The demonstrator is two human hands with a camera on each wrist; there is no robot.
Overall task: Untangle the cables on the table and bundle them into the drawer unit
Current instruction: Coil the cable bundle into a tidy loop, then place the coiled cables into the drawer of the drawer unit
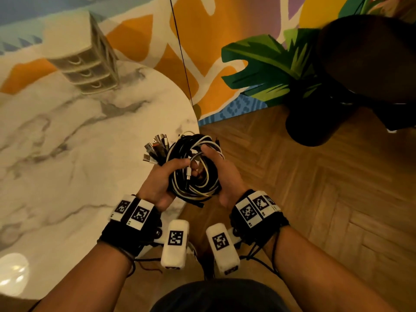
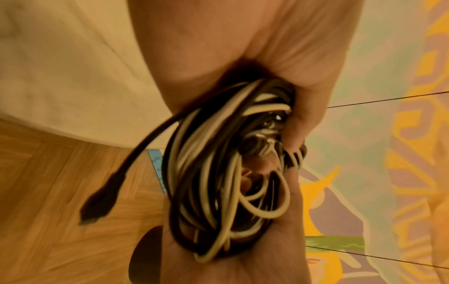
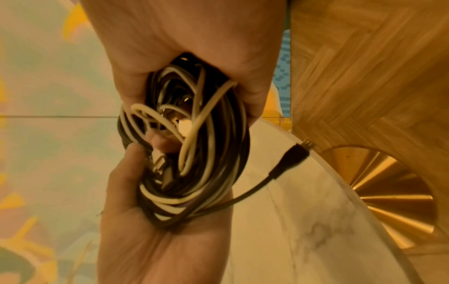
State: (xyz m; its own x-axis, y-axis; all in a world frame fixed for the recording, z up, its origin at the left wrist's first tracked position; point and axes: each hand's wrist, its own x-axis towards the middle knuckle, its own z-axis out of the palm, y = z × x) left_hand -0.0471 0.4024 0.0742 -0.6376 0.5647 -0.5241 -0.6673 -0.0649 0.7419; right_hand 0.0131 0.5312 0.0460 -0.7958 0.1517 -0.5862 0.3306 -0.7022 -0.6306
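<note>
Cable coil (image 1: 193,167) clasped between left hand (image 1: 162,181) and right hand (image 1: 221,174), at marble table (image 1: 67,143) edge. Drawer unit (image 1: 90,64) far ahead-left, drawers closed; left hand nearer.

two hands: one left hand (image 1: 157,183), one right hand (image 1: 221,174). one cable bundle (image 1: 193,167), one drawer unit (image 1: 90,64) with three drawers, one table (image 1: 67,143).

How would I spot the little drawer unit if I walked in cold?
Find the round marble table. At its far edge, near the colourful wall, stands the drawer unit: a small pale tower with three stacked drawers showing curved handles. It is the only thing standing on the table; the cable bundle is in the person's hands.
</note>
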